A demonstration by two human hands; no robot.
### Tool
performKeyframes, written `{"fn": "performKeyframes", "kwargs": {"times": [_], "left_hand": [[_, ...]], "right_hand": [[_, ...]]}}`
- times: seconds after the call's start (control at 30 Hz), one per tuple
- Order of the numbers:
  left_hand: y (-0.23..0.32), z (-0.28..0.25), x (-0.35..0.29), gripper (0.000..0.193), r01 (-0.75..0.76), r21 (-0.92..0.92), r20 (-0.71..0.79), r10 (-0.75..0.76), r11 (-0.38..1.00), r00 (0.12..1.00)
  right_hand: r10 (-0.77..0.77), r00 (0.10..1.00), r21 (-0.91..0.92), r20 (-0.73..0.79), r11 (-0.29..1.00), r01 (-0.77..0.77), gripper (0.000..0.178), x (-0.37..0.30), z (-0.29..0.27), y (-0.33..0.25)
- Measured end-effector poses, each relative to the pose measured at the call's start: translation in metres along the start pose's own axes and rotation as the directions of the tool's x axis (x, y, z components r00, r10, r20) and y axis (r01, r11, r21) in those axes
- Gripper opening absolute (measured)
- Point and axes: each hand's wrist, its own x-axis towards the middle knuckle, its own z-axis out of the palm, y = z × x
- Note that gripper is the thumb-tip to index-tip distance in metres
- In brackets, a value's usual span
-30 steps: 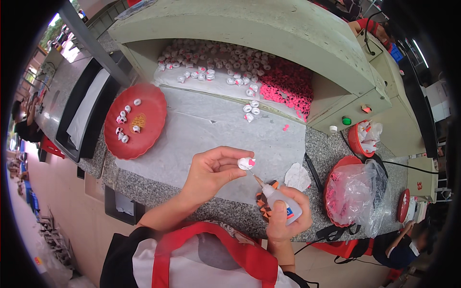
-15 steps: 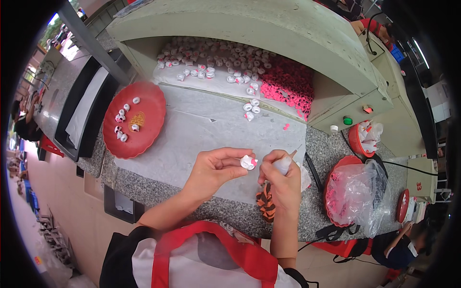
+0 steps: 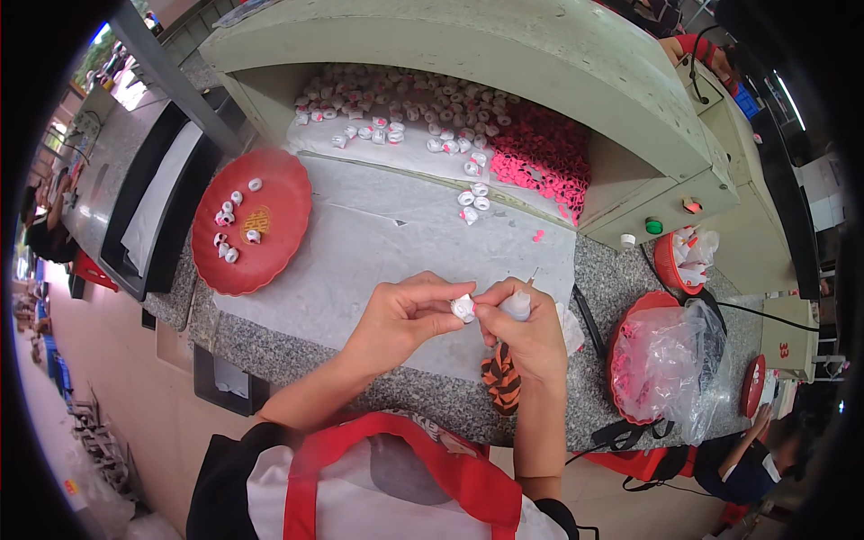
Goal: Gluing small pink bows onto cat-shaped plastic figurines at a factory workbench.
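Between thumb and fingers, my left hand [image 3: 402, 319] holds a small white figurine head [image 3: 463, 309] with a bit of pink on its right side. My right hand [image 3: 531, 335] is closed around a small translucent glue bottle [image 3: 517, 305] with a thin needle tip pointing up and away. The right thumb and forefinger touch the pink part of the figurine head. Several similar white pieces [image 3: 474, 197] sit on the paper sheet [image 3: 360, 243] beyond my hands, near two tiny pink pieces [image 3: 538, 236].
An arched grey-green cabinet [image 3: 468, 49] holds many white pieces and a heap of pink pieces [image 3: 540, 166]. A red plate [image 3: 288, 234] stands left. To the right are a bagged red tray [image 3: 616, 360] and a red basket [image 3: 664, 261]. An orange-black striped object [image 3: 500, 382] lies by my right wrist.
My right hand has moved left and its fingertips now meet the figurine head's pink part. The glue bottle moved with it. My left hand stays nearly in place.
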Motion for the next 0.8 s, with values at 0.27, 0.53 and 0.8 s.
{"fn": "performKeyframes", "kwargs": {"times": [0.27, 0.53, 0.8], "left_hand": [[-0.0012, -0.0017, 0.0026, 0.035, 0.073, -0.006, 0.021, -0.073, 0.997, 0.997], [-0.0066, -0.0079, 0.0056, 0.035, 0.170, -0.104, 0.096, -0.160, 0.980, 0.982], [-0.0069, -0.0041, 0.0087, 0.034, 0.126, -0.073, 0.082, -0.120, 0.989, 0.989]], "right_hand": [[0.034, 0.999, 0.057, 0.005, 0.998, -0.035, 0.009, -0.0001, -0.0030, 0.0094], [0.077, 0.997, 0.113, -0.025, 0.991, -0.073, 0.004, -0.0039, -0.0045, 0.0085], [0.028, 0.999, 0.090, -0.044, 0.996, -0.024, 0.011, -0.0043, -0.0039, 0.0060]]}}
